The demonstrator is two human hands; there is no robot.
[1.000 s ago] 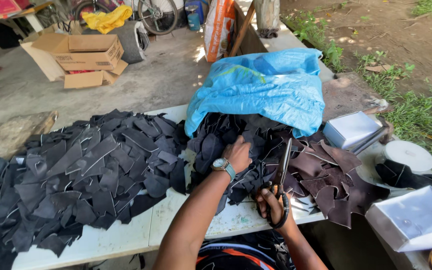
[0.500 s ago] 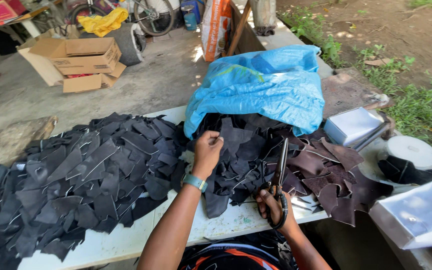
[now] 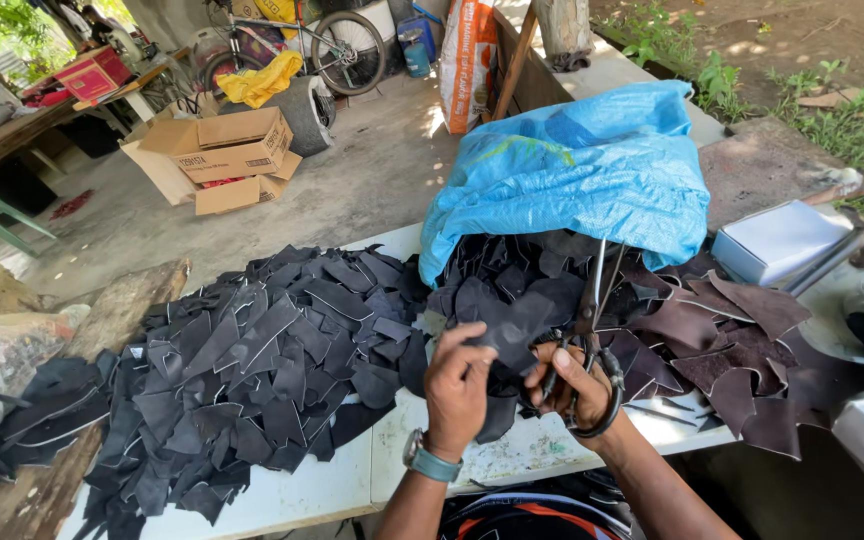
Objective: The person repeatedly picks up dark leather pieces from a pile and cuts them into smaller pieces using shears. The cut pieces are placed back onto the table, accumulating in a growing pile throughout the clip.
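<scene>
- Left hand: fingers pinched shut on a dark leather piece, held up just above the near edge of the white table. Watch on that wrist.
- Right hand: fingers through the loops of black scissors, closed around the handles; blades point up and away, only slightly parted, just beside the held piece.
- Table surface: big spread of black leather offcuts covers the left half, spilling over the left edge. Brown leather pieces lie toward the right end.
- Blue plastic sack at the far edge, mouth open, dark pieces spilling out of it.
- White box at the far right corner.
- Surroundings: open-air concrete floor, cardboard boxes, bicycle wheel, grass to the right.
</scene>
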